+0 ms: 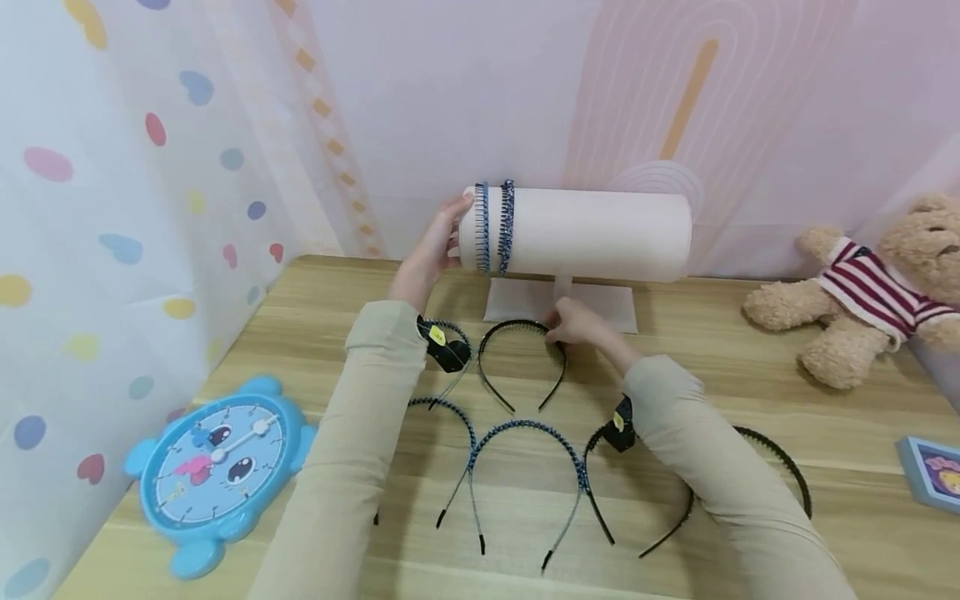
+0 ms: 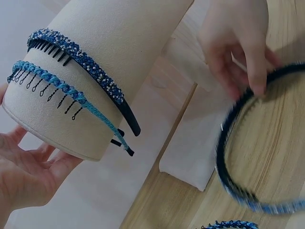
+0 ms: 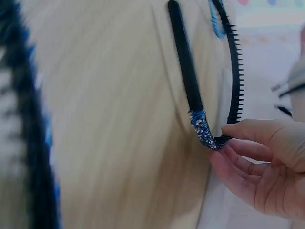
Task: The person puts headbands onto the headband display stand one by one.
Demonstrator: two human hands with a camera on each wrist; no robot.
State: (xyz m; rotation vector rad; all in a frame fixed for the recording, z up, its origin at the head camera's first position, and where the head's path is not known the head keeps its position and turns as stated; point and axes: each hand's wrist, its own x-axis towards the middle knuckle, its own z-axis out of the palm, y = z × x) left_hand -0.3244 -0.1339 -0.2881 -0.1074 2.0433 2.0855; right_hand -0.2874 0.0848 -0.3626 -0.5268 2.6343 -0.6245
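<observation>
A white cylindrical headband stand (image 1: 600,233) stands at the back of the table. My left hand (image 1: 431,254) grips its left end, with fingers beneath the rim in the left wrist view. Two headbands sit round that end: a braided blue one (image 2: 52,83) with looped teeth and a broader one (image 2: 83,57) covered in blue and silvery beads. In front of the stand's base, my right hand (image 1: 581,323) pinches a dark toothed headband (image 3: 236,62) near one side. Blue glittery beading shows on this band in the right wrist view.
Several more headbands, including a blue one (image 1: 525,423) and a black one (image 1: 787,462), lie in front. A blue toy clock (image 1: 217,467) is at left. A teddy bear (image 1: 862,292) and a blue frame (image 1: 930,471) are at right. Patterned curtains stand behind.
</observation>
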